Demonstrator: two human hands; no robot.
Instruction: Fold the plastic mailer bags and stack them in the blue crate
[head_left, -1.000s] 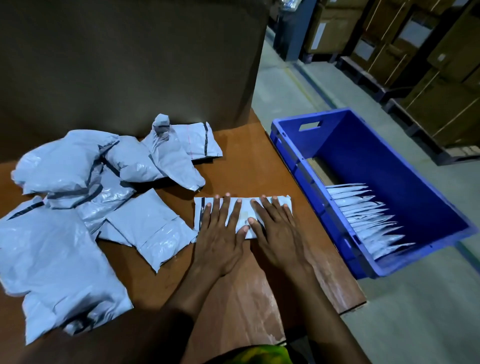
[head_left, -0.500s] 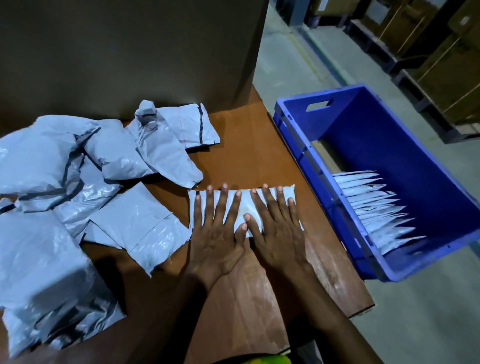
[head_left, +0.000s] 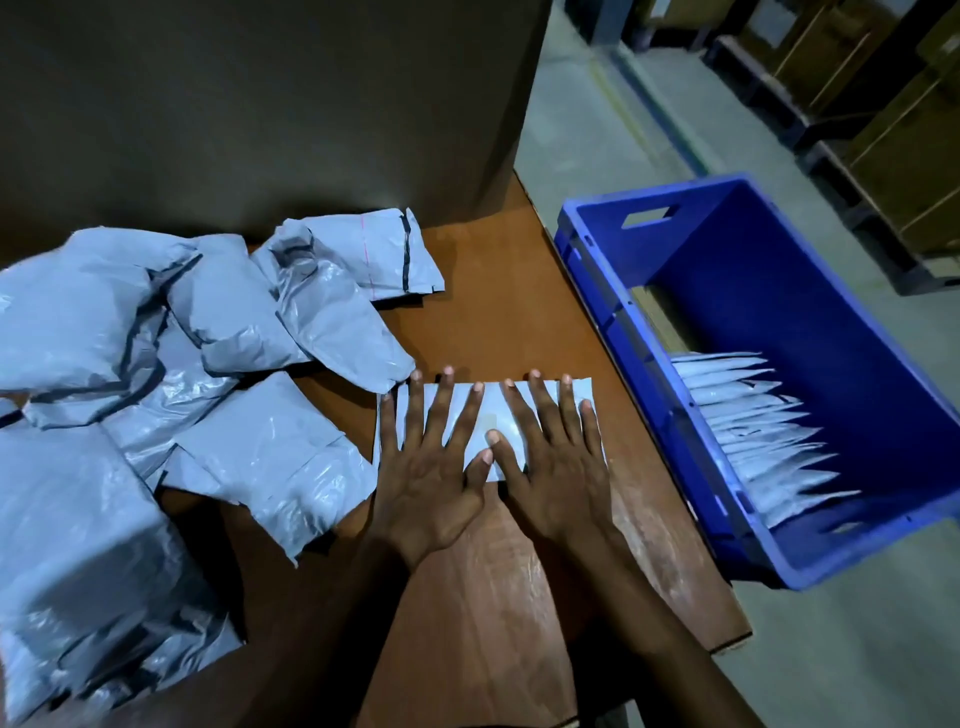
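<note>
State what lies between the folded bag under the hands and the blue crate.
Head view: only a bare strip of table separates the folded bag from the blue crate.

Table (head_left: 519, 291): brown wood-grain top, worn and pale twd near right corner.

On it, directly:
- Large brown carton (head_left: 260, 104), upright along far edge, covers most of the back.
- Pile of loose grey mailer bags (head_left: 156, 338), crumpled and overlapping, fills left half from carton to near edge.
- One folded mailer bag (head_left: 493, 410), flat strip, centre-right, just beside the pile. Left hand (head_left: 431, 483) and right hand (head_left: 556, 478) lie flat on it, fingers spread.

Floor (head_left: 597, 130): grey concrete, painted line running away. Blue crate (head_left: 597, 291) stands on it, just beside table's right edge. Pallets w/ cartons (head_left: 883, 156) further back right.
</note>
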